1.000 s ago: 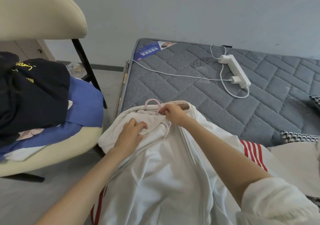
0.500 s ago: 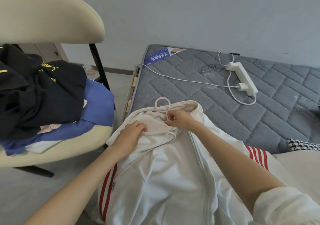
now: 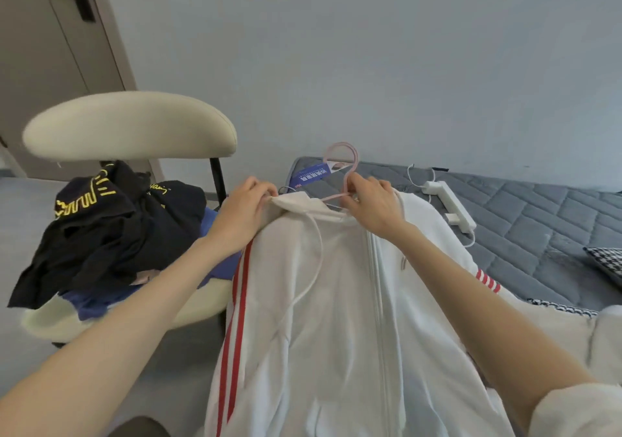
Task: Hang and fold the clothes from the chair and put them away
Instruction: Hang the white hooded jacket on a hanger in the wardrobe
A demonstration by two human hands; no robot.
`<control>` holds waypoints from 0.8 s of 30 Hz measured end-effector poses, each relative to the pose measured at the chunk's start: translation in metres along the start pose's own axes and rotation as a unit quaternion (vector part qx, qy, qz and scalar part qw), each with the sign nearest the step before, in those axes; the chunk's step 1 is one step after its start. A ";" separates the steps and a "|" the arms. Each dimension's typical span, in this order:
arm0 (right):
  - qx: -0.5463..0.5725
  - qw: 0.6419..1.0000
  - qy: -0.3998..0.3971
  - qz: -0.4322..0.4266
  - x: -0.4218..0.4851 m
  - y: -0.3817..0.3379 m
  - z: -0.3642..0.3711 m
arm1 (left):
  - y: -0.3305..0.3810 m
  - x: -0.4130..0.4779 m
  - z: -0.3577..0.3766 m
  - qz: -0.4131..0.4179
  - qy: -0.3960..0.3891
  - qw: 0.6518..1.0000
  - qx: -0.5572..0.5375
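A white zip jacket point(image 3: 336, 319) with red stripes hangs in front of me on a pink hanger point(image 3: 346, 160), lifted off the grey mattress point(image 3: 525, 231). My right hand point(image 3: 370, 207) pinches the hanger at the base of its hook, by the collar. My left hand point(image 3: 245, 214) grips the jacket's left shoulder at the collar edge. On the cream chair point(image 3: 131, 130) to the left lies a heap of clothes: a black garment with yellow lettering point(image 3: 111, 224) on top of a blue one point(image 3: 215, 268).
A white power strip point(image 3: 451, 207) with its cable lies on the mattress behind the jacket. A black-and-white checked cloth point(image 3: 606, 261) sits at the right edge. A door point(image 3: 50, 59) stands at the far left, a plain wall behind.
Both hands have raised the jacket and hanger off the mattress, so it now hangs upright. My view has tilted up, showing the wall and door.
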State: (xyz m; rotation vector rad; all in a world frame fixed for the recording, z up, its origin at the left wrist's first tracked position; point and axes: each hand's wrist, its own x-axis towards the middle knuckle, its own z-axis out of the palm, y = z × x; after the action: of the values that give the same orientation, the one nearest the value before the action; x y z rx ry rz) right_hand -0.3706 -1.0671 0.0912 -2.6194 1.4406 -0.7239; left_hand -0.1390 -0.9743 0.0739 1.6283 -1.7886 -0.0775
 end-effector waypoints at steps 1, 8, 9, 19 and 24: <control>0.001 1.000 0.023 -0.015 0.002 -0.010 -0.013 | 0.007 0.004 -0.015 0.000 0.025 1.000 0.003; 0.102 0.975 0.171 -0.096 0.021 -0.106 -0.111 | 0.049 0.026 -0.135 -0.006 0.208 0.978 0.026; 0.115 0.970 0.180 -0.120 0.023 -0.124 -0.123 | 0.055 0.027 -0.155 -0.006 0.228 0.974 0.012; 0.171 0.908 0.220 -0.314 0.025 -0.321 -0.179 | 0.061 -0.063 -0.346 -0.062 0.291 0.952 -0.071; 0.243 0.874 0.210 -0.365 0.006 -0.404 -0.179 | 0.048 -0.143 -0.410 -0.168 0.378 0.911 -0.013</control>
State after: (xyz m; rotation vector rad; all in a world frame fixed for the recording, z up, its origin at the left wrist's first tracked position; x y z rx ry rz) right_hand -0.1294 -0.8163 0.3637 -2.6084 0.1480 -1.5521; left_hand 0.0301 -0.6713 0.3401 1.6228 -0.9105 0.3322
